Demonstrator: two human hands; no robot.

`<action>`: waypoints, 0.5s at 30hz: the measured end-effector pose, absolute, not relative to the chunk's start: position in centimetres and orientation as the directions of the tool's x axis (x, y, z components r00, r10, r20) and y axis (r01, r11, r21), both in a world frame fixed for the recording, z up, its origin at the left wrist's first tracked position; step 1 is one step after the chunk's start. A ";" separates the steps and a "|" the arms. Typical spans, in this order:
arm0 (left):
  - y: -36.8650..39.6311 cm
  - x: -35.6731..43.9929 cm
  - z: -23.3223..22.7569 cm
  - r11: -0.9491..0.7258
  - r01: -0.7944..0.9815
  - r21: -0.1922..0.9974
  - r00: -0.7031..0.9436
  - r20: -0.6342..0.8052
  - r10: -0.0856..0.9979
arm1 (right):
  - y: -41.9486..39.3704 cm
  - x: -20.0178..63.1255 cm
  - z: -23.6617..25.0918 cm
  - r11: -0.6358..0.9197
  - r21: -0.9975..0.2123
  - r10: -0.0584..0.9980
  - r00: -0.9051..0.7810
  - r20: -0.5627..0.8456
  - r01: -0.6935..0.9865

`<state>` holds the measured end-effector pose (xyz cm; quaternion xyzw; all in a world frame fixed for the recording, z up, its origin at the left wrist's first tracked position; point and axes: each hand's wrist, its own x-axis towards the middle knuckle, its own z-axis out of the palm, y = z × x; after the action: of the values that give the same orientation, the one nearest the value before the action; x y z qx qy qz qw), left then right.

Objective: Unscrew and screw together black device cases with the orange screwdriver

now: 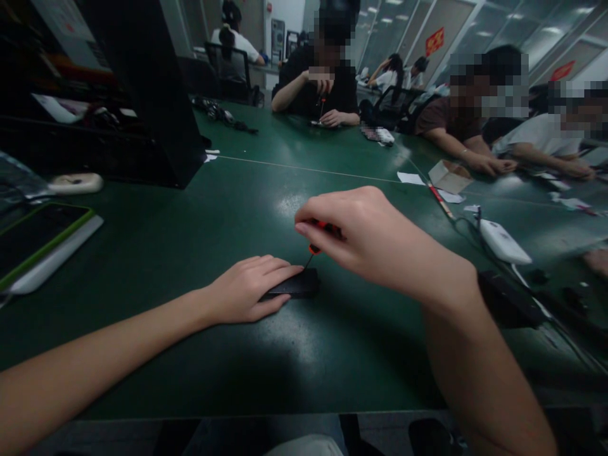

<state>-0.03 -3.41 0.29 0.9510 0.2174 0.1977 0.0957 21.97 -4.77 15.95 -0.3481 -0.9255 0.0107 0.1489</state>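
Observation:
A small flat black device (299, 285) lies on the dark green table (199, 253) in front of me. My left hand (249, 291) rests on its left part, fingers laid flat over it, holding it down. My right hand (361, 237) is closed around a small red-handled screwdriver (317, 244), held upright, and the thin tip comes down onto the device's top near its right end. Most of the handle is hidden inside my fingers.
A black box stands at the back left (147, 82), with a tablet in a green case (38, 237) at the left edge. A white device (503, 242), cables and black parts (506, 297) lie to the right. Several people sit at the far side.

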 end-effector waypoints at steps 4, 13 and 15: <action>-3.4 0.0 0.3 -0.887 0.369 0.276 0.827 0.338 0.449 | -4.6 21.8 15.4 0.770 -0.154 0.634 -0.711 0.305 0.620; -3.4 -0.1 0.2 -0.887 0.361 0.287 0.820 0.356 0.448 | -4.4 21.2 15.0 0.809 -0.225 0.587 -0.732 0.347 0.542; -3.4 -0.1 0.2 -0.888 0.358 0.290 0.820 0.358 0.447 | -4.1 21.2 14.9 0.812 -0.280 0.583 -0.734 0.350 0.512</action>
<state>-0.12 -3.37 0.20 0.9480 0.2124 0.2123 0.1053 21.21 -4.14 14.86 -0.2950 -0.9274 0.0824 0.2149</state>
